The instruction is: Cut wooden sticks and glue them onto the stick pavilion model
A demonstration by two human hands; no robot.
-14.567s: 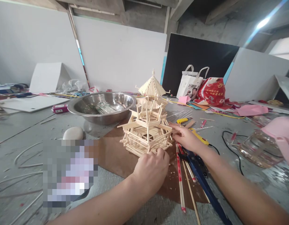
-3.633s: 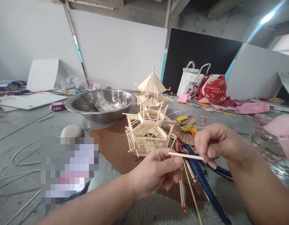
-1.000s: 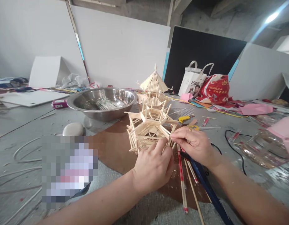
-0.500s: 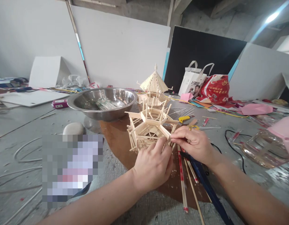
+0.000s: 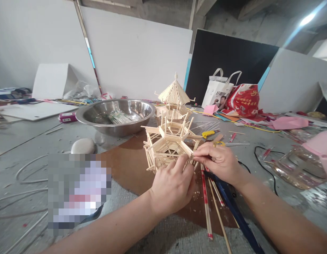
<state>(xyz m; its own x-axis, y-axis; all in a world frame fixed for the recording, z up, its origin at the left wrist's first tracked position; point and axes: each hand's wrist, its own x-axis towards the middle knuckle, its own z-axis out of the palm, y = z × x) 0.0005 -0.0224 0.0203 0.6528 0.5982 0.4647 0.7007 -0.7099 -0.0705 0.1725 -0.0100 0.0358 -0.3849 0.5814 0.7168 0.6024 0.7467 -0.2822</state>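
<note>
Pale wooden-stick lattice frame (image 5: pixel 170 137): left hand (image 5: pixel 174 185) nearest, at its front, grip hidden, can't tell; right hand (image 5: pixel 221 160) pinched on its right edge. Sits on brown flat sheet (image 5: pixel 129 158), grey worktop (image 5: pixel 57 144). Farther back, left: round shiny steel basin (image 5: pixel 121 131).

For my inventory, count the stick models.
2: the front model, by the right hand, and the rear model, behind it and partly hidden. Others may be hidden.
</note>
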